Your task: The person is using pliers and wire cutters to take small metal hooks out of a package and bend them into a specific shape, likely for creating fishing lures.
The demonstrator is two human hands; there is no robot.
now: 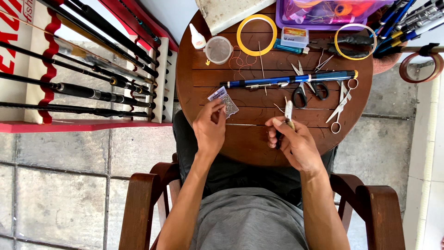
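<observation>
A small clear plastic packet (225, 103) of tiny metal parts lies on the round wooden table (249, 143), the left hand (210, 127) pinching its near edge. It looks light, limp and slippery, best gripped by a corner. The right hand (293, 141) clamps a small tool (288, 112). Scissors (303, 88) and a blue rod (291, 79) lie beyond.

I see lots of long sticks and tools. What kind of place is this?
Probably a fishing-rod repair corner or tackle shop. A rack of fishing rods stands beside a round wooden table, where a blue rod piece and scissors lie. The left hand touches a small packet.
</observation>
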